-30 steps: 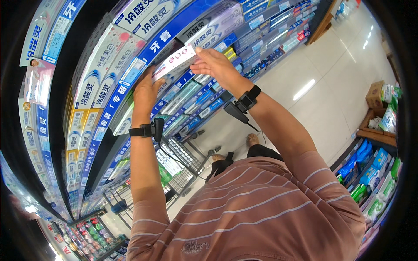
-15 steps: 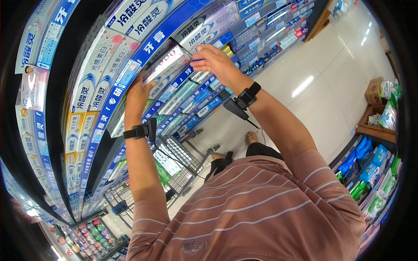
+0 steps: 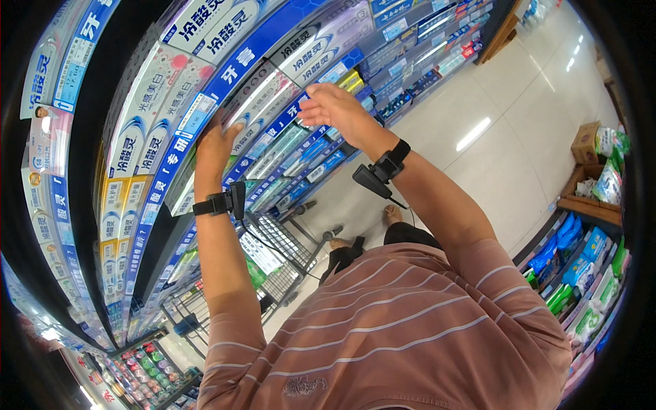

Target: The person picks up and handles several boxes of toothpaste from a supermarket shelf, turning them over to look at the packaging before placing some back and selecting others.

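Observation:
My left hand (image 3: pixel 217 145) reaches in at the shelf, its thumb against the near end of some stacked white and pink toothpaste boxes (image 3: pixel 263 97). The other fingers are hidden beside the boxes and under the shelf edge above, so I cannot see whether they grip. My right hand (image 3: pixel 333 115) hovers just in front of the right end of that stack, below the blue shelf strip. Its fingers are stretched out, slightly curved, with nothing in them. Black straps with small dark devices sit on both wrists.
Shelves of boxed toothpaste with blue label strips (image 3: pixel 239 58) rise at the left. Below stands a wire shopping cart (image 3: pixel 280 270). Pale floor tiles (image 3: pixel 471 171) lie to the right, and a low display with packaged goods (image 3: pixel 581 263) stands at the far right.
My right hand has dropped slightly, away from the boxes. The upper box of the stack, which showed a bright pink face, now sits more level with its neighbours. My left hand has hardly moved.

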